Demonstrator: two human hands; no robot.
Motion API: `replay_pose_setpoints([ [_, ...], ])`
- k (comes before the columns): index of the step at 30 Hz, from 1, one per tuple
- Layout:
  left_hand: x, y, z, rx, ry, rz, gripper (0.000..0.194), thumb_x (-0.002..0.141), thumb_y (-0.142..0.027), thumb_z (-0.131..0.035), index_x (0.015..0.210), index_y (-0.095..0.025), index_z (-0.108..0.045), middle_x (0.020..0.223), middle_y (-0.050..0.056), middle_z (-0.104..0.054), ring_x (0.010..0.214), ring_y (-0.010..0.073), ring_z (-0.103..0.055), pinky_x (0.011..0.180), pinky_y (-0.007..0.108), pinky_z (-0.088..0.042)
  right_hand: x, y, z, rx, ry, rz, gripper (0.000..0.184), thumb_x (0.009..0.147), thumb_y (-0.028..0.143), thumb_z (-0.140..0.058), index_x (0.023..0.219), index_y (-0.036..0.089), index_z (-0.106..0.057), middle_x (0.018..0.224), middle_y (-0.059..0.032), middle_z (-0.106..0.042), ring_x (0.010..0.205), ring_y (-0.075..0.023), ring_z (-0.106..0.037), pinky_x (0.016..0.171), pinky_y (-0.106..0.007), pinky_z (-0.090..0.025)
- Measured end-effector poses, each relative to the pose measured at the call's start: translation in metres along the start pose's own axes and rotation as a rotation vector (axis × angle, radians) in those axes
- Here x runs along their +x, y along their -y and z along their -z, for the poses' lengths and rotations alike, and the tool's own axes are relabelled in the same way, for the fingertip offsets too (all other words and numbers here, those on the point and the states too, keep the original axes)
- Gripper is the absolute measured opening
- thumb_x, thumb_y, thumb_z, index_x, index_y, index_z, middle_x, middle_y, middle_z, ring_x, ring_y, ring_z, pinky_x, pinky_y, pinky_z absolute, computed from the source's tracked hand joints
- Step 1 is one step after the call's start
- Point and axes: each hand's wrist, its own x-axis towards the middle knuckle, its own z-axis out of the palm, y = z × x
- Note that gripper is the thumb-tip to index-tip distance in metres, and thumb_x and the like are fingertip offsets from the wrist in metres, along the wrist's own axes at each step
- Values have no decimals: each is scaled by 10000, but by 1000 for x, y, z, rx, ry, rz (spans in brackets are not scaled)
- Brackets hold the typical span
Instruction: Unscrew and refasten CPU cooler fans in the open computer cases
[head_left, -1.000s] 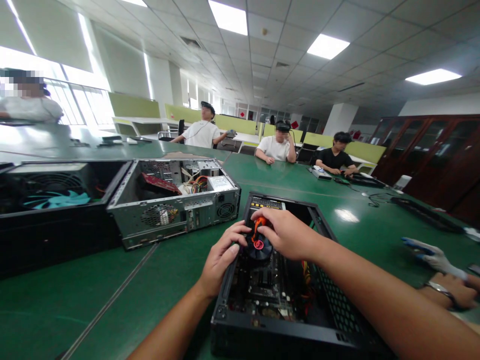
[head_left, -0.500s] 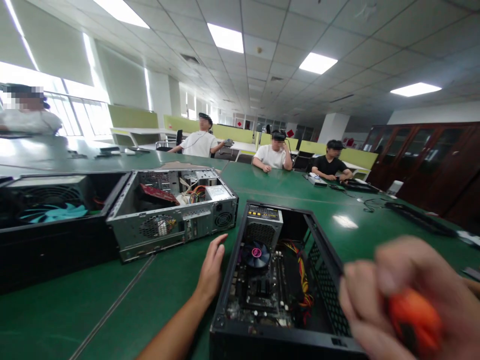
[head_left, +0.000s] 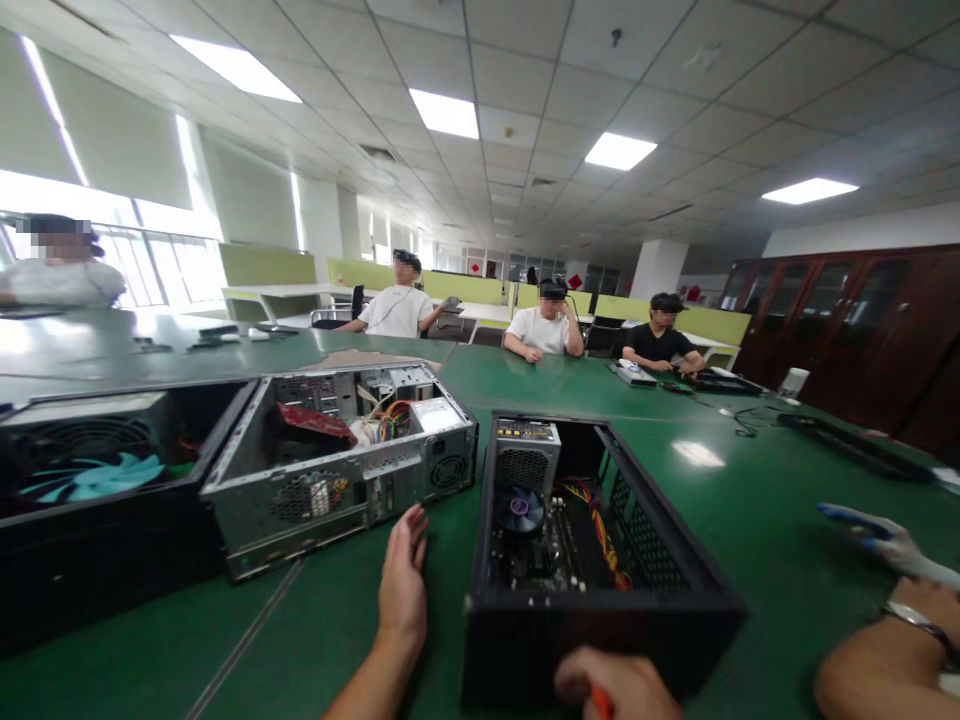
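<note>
An open black computer case lies on the green table in front of me, showing a dark round fan, a power supply and yellow and red cables. Left of it, apart from the case, my left hand is held with its fingers stretched out and holds nothing. My right hand is closed around an orange-handled tool at the near side of the black case. Only a bit of orange shows, so its kind is unclear.
A silver computer case and another black case with a turquoise fan stand to the left. At right, a co-worker's gloved hand and arm reach over the green table. Several people sit across the table.
My right hand has moved left and down from the right side to the near side of the black case, still holding the orange tool. My left hand has shifted slightly away from the case.
</note>
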Motion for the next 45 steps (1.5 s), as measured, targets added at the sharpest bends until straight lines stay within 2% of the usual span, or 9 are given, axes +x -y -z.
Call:
replay_pose_setpoints([
  [2,0,1,-1,11,-1,-25,536,936,-647,-386,1268,-261,-552,1381,97,-567,1338,270,-504,1140,466,-382,72,-16,4,-115,-37,-141,135,976,156,-550,1050,160,-663,974,-29,-705,885,-156,-678,833,-332,-565],
  [4,0,3,-3,40,30,-53,542,919,-657,-424,1259,-260,-567,1358,96,-584,1329,289,-505,1153,494,-355,139,-23,-1,-219,-96,-239,337,928,-3,-466,1161,159,-648,1109,-91,-702,1031,-200,-674,887,-340,-535],
  [6,0,4,-5,63,59,-69,562,905,-664,-451,1262,-248,-577,1336,101,-598,1316,295,-511,1166,503,-328,183,-24,-18,-295,-111,-276,309,948,57,-499,1219,144,-620,1202,-118,-667,1122,-236,-638,932,-396,-521],
  [8,-1,4,-7,72,68,-65,579,897,-666,-467,1265,-235,-582,1319,109,-606,1302,296,-521,1165,499,-325,199,-23,-39,-356,-117,-271,255,979,204,-556,1220,141,-611,1202,-106,-654,1129,-247,-623,953,-452,-516],
  [14,-4,-1,-11,110,137,-77,584,866,-665,-510,1210,-204,-612,1244,114,-637,1222,295,-577,1127,475,-372,176,-25,-63,-434,-198,-253,220,1015,209,-459,1172,141,-598,1151,-106,-648,1110,-248,-613,902,-419,-511],
  [19,-6,-3,-14,140,181,-100,580,847,-677,-517,1151,-200,-646,1158,97,-669,1104,282,-632,1032,439,-461,172,-32,-65,-418,-205,-326,261,1015,214,-404,1225,145,-543,965,-103,-709,878,-238,-705,764,-370,-515],
  [29,-7,-6,-17,209,229,-127,574,811,-645,-559,1127,-175,-654,1099,101,-676,1023,281,-635,984,426,-474,133,-25,-62,-334,-211,-288,497,948,584,-454,1245,190,-514,982,-136,-744,910,-320,-718,777,-400,-497],
  [40,-5,-11,-19,335,314,-156,531,782,-627,-560,1025,-175,-698,1078,102,-701,994,293,-639,922,411,-490,82,2,-68,-165,-167,-125,341,884,445,-588,1137,219,-625,1003,-106,-743,934,-323,-695,855,-444,-474],
  [45,-8,-9,-22,406,342,-197,515,794,-644,-523,977,-192,-689,1041,84,-691,970,271,-615,894,364,-465,96,-14,-70,42,-190,-162,357,836,289,-677,1184,210,-648,1004,-126,-732,972,-328,-682,881,-464,-482],
])
